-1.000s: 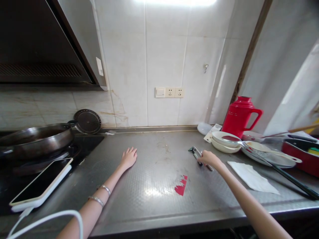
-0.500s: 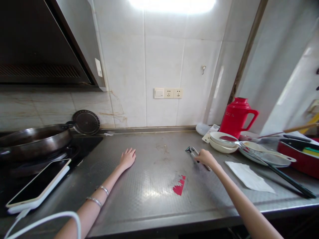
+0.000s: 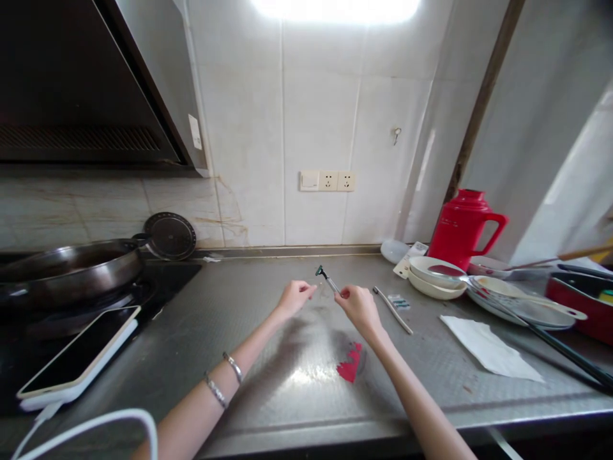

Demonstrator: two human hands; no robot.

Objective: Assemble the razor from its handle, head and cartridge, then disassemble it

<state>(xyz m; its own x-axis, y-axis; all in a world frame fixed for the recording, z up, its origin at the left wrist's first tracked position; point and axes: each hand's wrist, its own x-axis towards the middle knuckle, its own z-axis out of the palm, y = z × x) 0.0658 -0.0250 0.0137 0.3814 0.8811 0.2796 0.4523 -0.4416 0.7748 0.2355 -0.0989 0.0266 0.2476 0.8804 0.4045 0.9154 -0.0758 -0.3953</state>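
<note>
The right hand (image 3: 360, 308) pinches the razor (image 3: 329, 280) by its handle, thumb and fingers closed; they hide the handle's lower part. The razor is raised over the middle of the counter (image 3: 268, 402), its dark head pointing toward the back edge. The left hand (image 3: 294, 299) is beside it, apart from the razor, thumb and fingertips drawn together; whether anything thin is between them, I cannot tell.

The pan (image 3: 71, 271) is cut off at the left, the red pot (image 3: 575, 303) and the black rod (image 3: 569, 351) at the right. The bowls (image 3: 437, 281) hide the base of the red flask (image 3: 462, 230). The marks on the flask, the print on the card (image 3: 407, 263) and the sticker (image 3: 194, 131) on the hood (image 3: 81, 83) are too small to read. The phone (image 3: 79, 354) has a dark screen.

A thin stick (image 3: 393, 312) lies right of the right hand, with a small clear packet (image 3: 399, 301) just beside it; the packet's dark contents are hard to make out. A ragged red piece (image 3: 349, 365) lies nearer the counter's front edge, and a white sheet (image 3: 488, 348) lies toward its right end.
</note>
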